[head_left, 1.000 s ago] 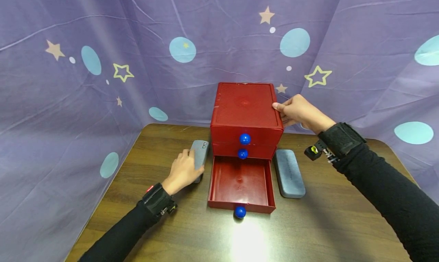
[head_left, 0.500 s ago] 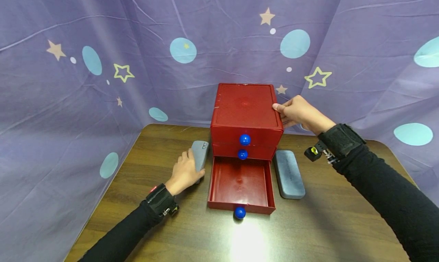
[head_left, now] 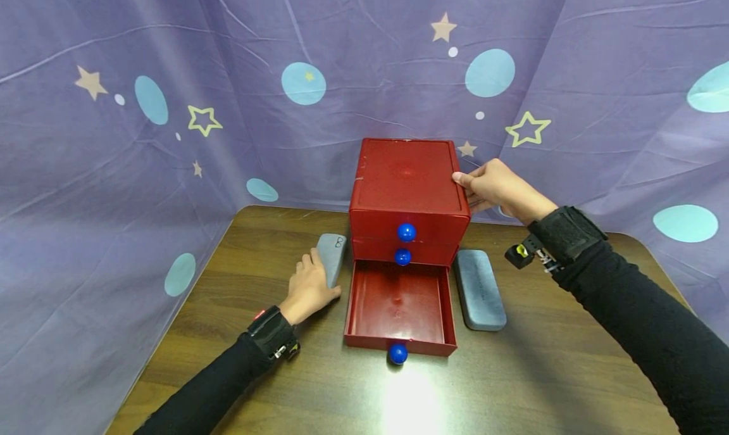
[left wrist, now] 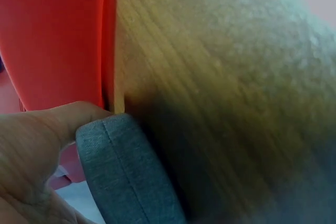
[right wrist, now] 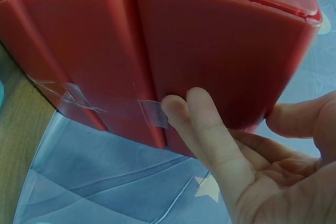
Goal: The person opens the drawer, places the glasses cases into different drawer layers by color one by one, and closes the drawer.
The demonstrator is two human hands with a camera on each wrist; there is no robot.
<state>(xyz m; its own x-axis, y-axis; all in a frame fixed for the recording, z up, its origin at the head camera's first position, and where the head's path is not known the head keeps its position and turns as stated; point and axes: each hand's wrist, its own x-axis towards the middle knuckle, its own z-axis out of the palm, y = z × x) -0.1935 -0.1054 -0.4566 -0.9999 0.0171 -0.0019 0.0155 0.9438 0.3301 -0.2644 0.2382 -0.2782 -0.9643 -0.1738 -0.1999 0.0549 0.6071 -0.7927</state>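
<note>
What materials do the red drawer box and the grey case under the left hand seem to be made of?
Red drawer box: probably moulded plastic, smooth with a slight sheen and rounded edges in the right wrist view.
Grey case: seems covered in a matte, woven-looking fabric; a seam line runs along its edge in the left wrist view. What lies beneath the cover cannot be told.

Left arm: extended from the lower left of the head view, black-sleeved, a dark band worn at the wrist.
Left hand (head_left: 308, 284): laid palm down at left of centre, fingers curled.
Right arm: stretched in from the lower right.
Right hand (head_left: 497, 185): raised right of centre, fingers (right wrist: 210, 129) held straight, thumb opposed.
</note>
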